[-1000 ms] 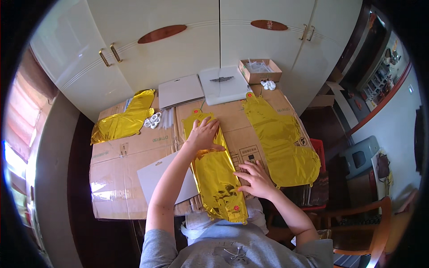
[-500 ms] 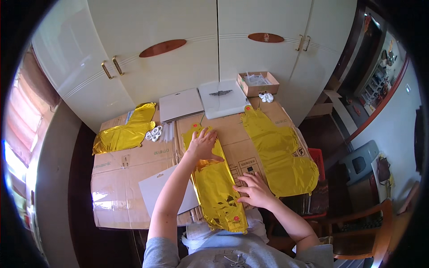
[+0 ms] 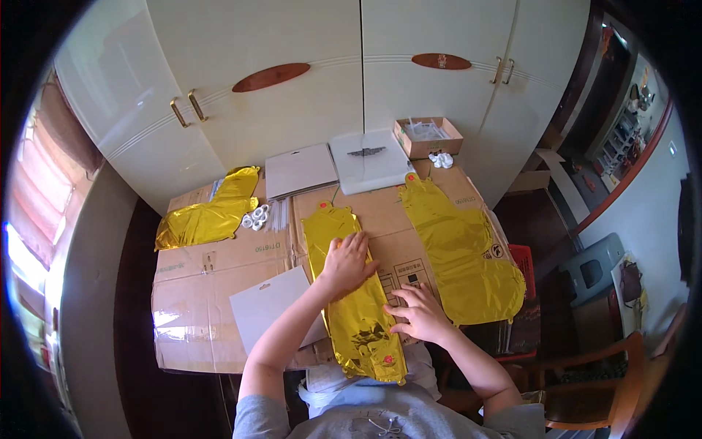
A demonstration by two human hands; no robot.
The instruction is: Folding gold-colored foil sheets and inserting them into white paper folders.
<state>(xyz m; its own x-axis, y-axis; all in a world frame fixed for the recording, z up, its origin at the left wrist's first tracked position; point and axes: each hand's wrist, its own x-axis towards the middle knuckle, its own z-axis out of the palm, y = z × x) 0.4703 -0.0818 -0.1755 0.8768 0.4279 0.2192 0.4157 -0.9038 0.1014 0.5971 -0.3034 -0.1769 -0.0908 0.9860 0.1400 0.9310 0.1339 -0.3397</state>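
Note:
A flat gold foil balloon (image 3: 360, 317), long and narrow, lies in front of me on a cardboard-covered table, its near end reaching the table's front edge. My left hand (image 3: 348, 262) presses flat on its middle with the fingers stretched out. At the balloon's right edge, lower down, my right hand (image 3: 418, 314) rests with fingers apart, the tips touching the foil. A wider gold foil balloon (image 3: 461, 252) lies spread out to the right. Partly under my left forearm is a pale grey card (image 3: 256, 311) with a hanging slot.
Another gold foil balloon (image 3: 208, 219) lies at the far left, beside white rolls (image 3: 255, 217) and clear straws (image 3: 279, 214). At the back are stacked grey cards (image 3: 300, 172), a clear plastic bag (image 3: 371, 164), a small cardboard box (image 3: 428, 139) and a white bundle (image 3: 442, 160).
My left hand has slid toward me along the narrow foil balloon, and the foil at its upper part now looks flatter. My right hand has stayed nearly in place.

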